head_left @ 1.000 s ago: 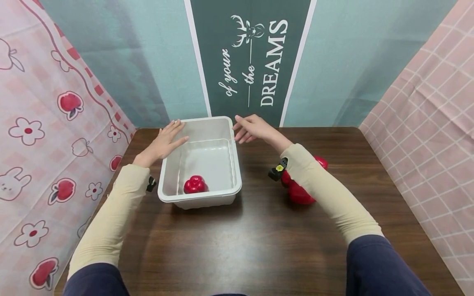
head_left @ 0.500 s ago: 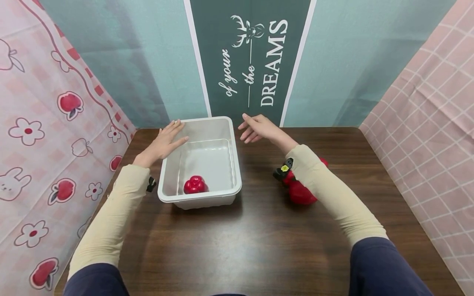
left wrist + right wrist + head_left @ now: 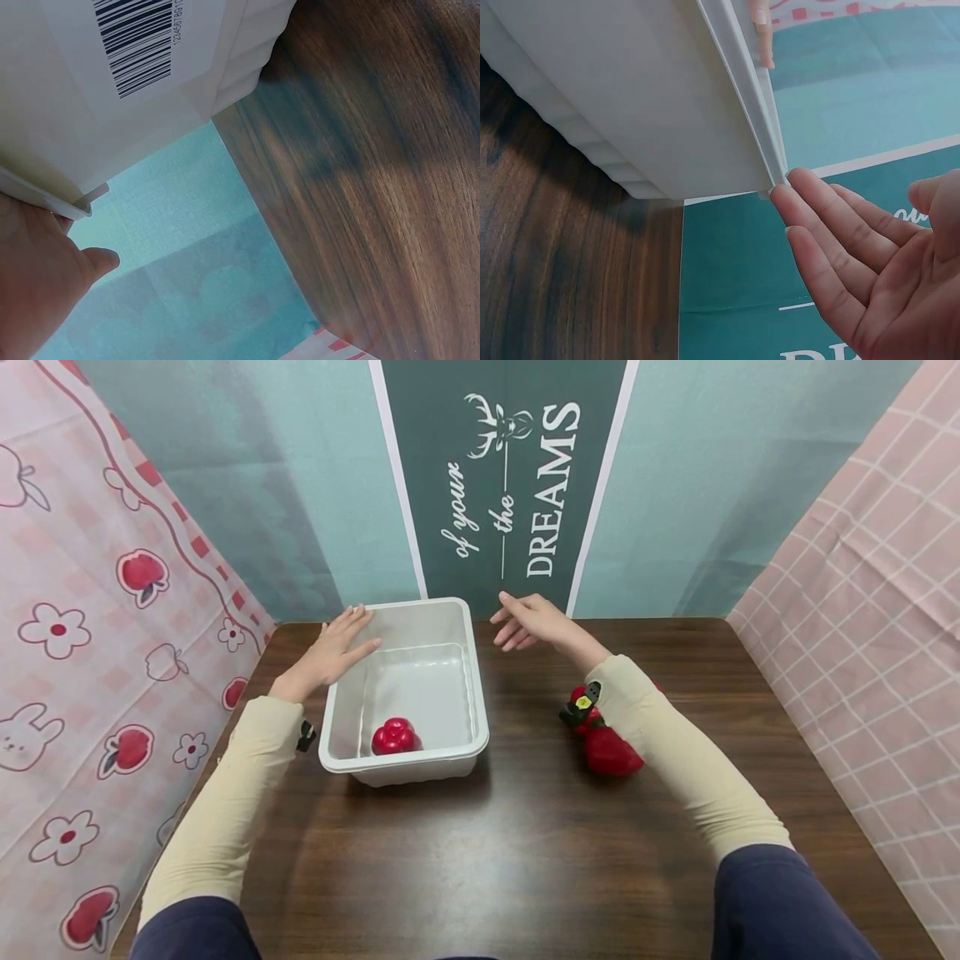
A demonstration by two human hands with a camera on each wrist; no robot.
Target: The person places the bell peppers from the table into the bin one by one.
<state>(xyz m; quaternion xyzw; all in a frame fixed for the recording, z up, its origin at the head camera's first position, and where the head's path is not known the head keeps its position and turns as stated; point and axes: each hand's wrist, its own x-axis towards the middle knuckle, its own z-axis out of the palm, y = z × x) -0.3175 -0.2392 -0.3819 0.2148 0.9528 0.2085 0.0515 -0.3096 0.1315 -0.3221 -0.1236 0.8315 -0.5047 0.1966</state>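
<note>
A light grey plastic bin stands left of centre on the table. Inside, near its front wall, lies a glossy red lobed fruit or vegetable. My left hand rests on the bin's left rim with fingers extended; the left wrist view shows that hand against the rim, beside a barcode label. To the right of the bin, my right hand hovers relaxed and holds nothing. In the right wrist view its fingers are extended close to the bin's corner. Whether they touch it, I cannot tell.
Red items lie on the dark wooden table right of the bin, partly hidden by my right sleeve and wrist camera. A teal cloth hangs behind; patterned pink cloths stand at both sides.
My right hand has moved right, away from the bin's right rim, and its forearm has uncovered a little more of the red items. My left hand and the bin stay in place.
</note>
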